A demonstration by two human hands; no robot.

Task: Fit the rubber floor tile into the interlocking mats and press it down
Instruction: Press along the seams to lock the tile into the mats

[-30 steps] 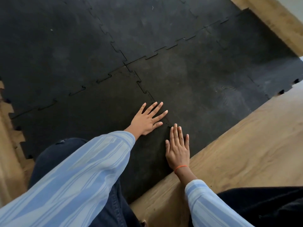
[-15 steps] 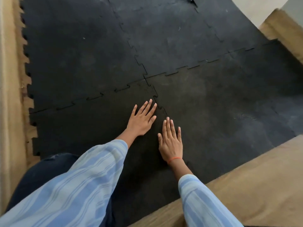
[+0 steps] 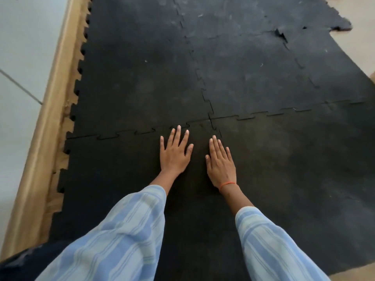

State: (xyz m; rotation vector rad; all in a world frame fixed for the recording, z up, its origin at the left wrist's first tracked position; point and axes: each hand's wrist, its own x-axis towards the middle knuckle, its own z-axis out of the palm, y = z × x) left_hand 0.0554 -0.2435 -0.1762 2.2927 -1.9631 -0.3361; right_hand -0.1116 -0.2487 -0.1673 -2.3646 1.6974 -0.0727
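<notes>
A black rubber floor tile (image 3: 113, 169) lies on the near left, its toothed far edge meshed with the tile behind it. My left hand (image 3: 175, 153) rests flat on it, palm down, fingers spread, fingertips close to the far seam. My right hand (image 3: 220, 163), with an orange band at the wrist, lies flat beside it over the seam that runs toward me, fingertips just short of the four-tile junction (image 3: 211, 118). Both hands hold nothing. The neighbouring black mats (image 3: 274, 78) spread away ahead and to the right.
A wooden skirting strip (image 3: 50, 94) and a pale wall (image 3: 18, 57) run along the left edge of the mats. At the far right a seam gapes with a lifted corner (image 3: 281, 35). Bare floor (image 3: 357, 47) shows at the right. My striped sleeves cover the near mat.
The view has swung so the mats now run straight ahead. Both hands stayed flat on the mat and slid closer to the junction, now side by side and parallel.
</notes>
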